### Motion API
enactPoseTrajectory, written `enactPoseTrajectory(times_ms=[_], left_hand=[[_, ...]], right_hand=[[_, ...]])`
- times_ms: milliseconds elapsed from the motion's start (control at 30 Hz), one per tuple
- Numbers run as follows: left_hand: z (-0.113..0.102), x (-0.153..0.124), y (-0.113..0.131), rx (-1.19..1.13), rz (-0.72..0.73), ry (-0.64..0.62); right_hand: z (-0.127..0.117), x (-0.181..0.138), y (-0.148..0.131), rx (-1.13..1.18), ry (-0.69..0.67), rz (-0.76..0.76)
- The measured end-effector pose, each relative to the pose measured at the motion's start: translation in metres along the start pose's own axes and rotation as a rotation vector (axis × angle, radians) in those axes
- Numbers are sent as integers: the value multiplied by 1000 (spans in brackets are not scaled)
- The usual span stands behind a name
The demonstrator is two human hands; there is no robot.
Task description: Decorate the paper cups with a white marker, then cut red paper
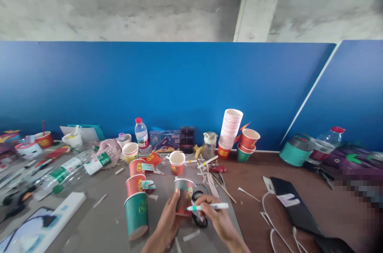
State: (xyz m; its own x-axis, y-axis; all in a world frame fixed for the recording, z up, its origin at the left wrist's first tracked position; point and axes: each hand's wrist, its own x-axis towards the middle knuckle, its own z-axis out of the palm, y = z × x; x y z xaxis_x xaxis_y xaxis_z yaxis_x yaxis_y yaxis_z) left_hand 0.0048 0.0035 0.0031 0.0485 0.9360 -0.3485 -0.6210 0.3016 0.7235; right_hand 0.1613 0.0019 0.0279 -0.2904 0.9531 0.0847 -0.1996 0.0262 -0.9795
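My left hand (167, 216) grips a red paper cup (183, 196) from its left side, thumb along the wall. The cup stands mouth up, and green colour covers part of its red surface beside a gold print. My right hand (218, 219) is closed round a white marker (220, 206), whose green tip end points at the cup's lower wall. Behind my right fingers lie black-handled scissors (201, 221), partly hidden. To the left, a green paper cup (136, 215) lies in line with red paper cups (135, 185), which carry small green-and-white pieces.
A tall stack of paper cups (230, 129) stands near the blue partition (191, 85), beside a glass jar (209, 145) and a water bottle (141, 135). Empty plastic bottles (68, 171) lie left. A black case (295, 203) and white cable (271, 225) lie right.
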Motion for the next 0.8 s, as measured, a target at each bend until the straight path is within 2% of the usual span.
enactPoseTrajectory(times_ms=[100, 267, 433, 567, 733, 800], left_hand=[[3, -1, 0, 8, 18, 16], [6, -2, 1, 7, 42, -5], [7, -3, 1, 51, 51, 7], [8, -5, 1, 84, 60, -27], [10, -6, 2, 92, 65, -20], [11, -6, 2, 83, 71, -31]], right_hand=[[1, 0, -5, -41, 33, -46], [0, -1, 0, -94, -104, -6], [-1, 0, 0, -108, 9, -80], [0, -2, 0, -144, -93, -45], [0, -3, -3, -193, -31, -91], [0, -3, -5, -224, -59, -86]])
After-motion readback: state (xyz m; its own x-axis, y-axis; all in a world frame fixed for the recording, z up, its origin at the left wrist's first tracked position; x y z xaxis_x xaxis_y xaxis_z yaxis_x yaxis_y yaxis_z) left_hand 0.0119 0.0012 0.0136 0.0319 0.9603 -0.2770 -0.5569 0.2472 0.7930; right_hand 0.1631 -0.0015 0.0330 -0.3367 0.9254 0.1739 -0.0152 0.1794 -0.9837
